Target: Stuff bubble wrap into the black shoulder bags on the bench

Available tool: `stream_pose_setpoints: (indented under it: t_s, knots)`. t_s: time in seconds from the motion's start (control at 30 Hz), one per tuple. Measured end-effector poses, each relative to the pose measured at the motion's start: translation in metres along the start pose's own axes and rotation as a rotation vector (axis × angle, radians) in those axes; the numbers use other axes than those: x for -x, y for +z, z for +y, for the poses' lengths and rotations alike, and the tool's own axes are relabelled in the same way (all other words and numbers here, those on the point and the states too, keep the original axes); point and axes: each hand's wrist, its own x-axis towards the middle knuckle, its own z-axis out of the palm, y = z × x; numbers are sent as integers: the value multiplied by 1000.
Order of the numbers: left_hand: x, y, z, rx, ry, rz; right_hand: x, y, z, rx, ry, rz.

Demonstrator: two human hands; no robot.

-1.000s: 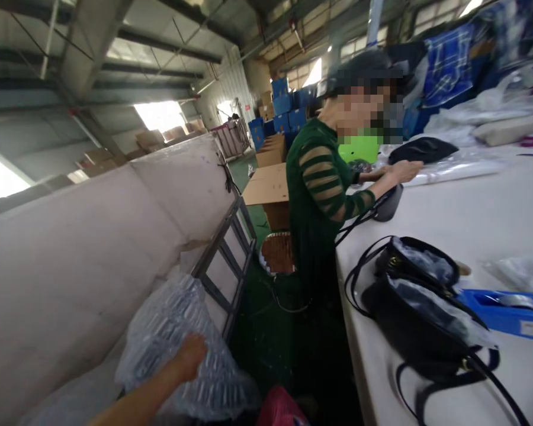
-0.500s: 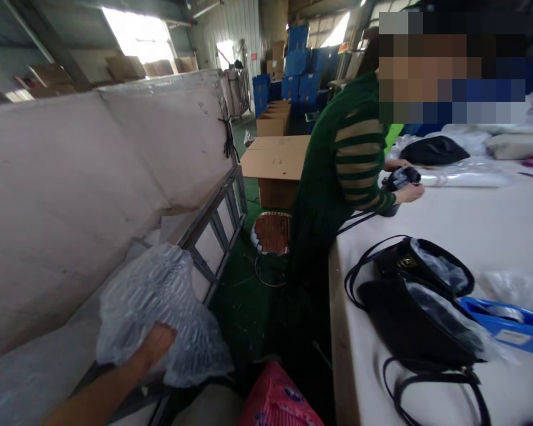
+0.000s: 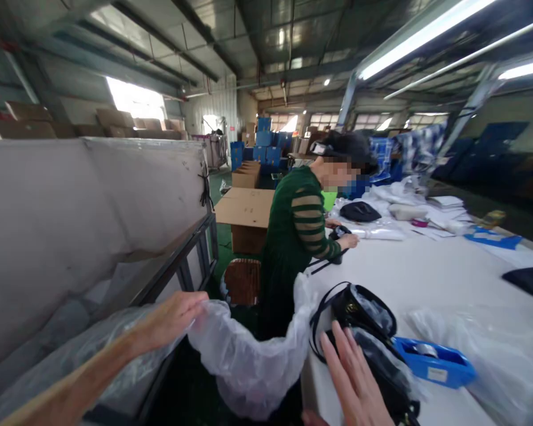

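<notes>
My left hand [image 3: 177, 316] is closed on one end of a crumpled sheet of clear bubble wrap [image 3: 253, 361], which sags between my two hands. My right hand [image 3: 353, 378] is at the lower right with its fingers stretched out and apart, over the near edge of the white table [image 3: 430, 272]. Just beyond its fingers lie black bags [image 3: 364, 307] with clear plastic stuffed inside. The wrap's right end rises beside the table edge, apart from my right fingers.
A person in green [image 3: 293, 231] leans over the table handling a black item. Beside the bags sits a blue tape dispenser [image 3: 435, 361]. A white-lined bin [image 3: 128, 195] stands left; a stool [image 3: 242, 281] and cardboard box [image 3: 244, 207] are ahead.
The wrap has come up from the bin side to the middle, held by my left hand. My right hand has come into view. The view has tilted upward.
</notes>
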Motion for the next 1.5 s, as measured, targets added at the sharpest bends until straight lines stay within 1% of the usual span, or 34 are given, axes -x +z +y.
stream_pose_setpoints:
  t_s: [0.03,0.07,0.13,0.17,0.2,0.23,0.27,0.3,0.33,0.4,0.43,0.47,0.53,0.57,0.63,0.67,0.7,0.77,0.8,0.9,0.97,1.0,1.07,1.13,1.23,1.33,1.43,1.5]
  knots:
    - [1,-2,5,35,17,-17,-20,-15,-2,22,-29,2]
    - [1,-4,9,62,27,-40,-40,-33,-7,17,-59,-35]
    - [-1,-8,16,117,37,-79,-78,-67,-24,-39,-150,-179]
    - [-2,-10,19,147,37,-96,-96,-80,-33,-76,-236,-250]
    - [-3,-14,20,180,40,-119,-112,-90,-42,-127,-356,-315]
    - [-4,-18,21,218,46,-136,-125,-95,-47,-185,-466,-349]
    - [-5,-24,20,267,50,-147,-136,-96,-49,-235,-520,-420]
    - [-6,-31,17,318,46,-144,-142,-92,-47,-294,-485,-515]
    - [-6,-38,14,368,33,-128,-145,-86,-40,-355,-370,-622]
    - [-8,-51,3,425,-16,-75,-142,-70,-14,-478,-25,-815]
    - [-9,-56,-3,422,-47,-46,-138,-63,1,-537,89,-857]
    - [-11,-59,-8,397,-70,-24,-133,-58,17,-597,168,-871]
    - [-14,-61,-14,289,-94,-8,-123,-55,43,-696,192,-846]
    - [-16,-60,-14,207,-90,-13,-119,-57,52,-736,199,-824]
    - [-21,-53,-8,33,-40,-24,-115,-64,63,-796,206,-770]
    - [-24,-48,-1,-42,-3,-32,-113,-69,65,-820,208,-748]
    - [-28,-42,8,-96,38,-41,-112,-73,67,-845,209,-735]
    - [-35,-25,32,-145,124,-57,-110,-82,69,-890,209,-721]
    - [-39,-15,47,-159,165,-60,-108,-86,70,-904,214,-714]
    - [-54,20,95,-223,265,-3,-98,-95,76,-918,245,-693]
    - [-65,39,122,-260,274,22,-89,-100,83,-915,269,-690]
    - [-71,46,132,-259,266,19,-85,-102,86,-910,279,-687]
    - [-82,54,144,-219,256,-15,-77,-108,95,-887,305,-656]
    - [-91,54,146,-144,280,-80,-71,-114,103,-846,332,-586]
    - [-104,48,142,-32,316,-221,-65,-123,113,-754,361,-481]
    - [-112,43,136,42,314,-305,-63,-127,115,-668,394,-471]
    - [-115,42,131,87,298,-350,-66,-128,113,-592,424,-488]
    - [-114,43,129,119,282,-364,-70,-127,109,-516,409,-474]
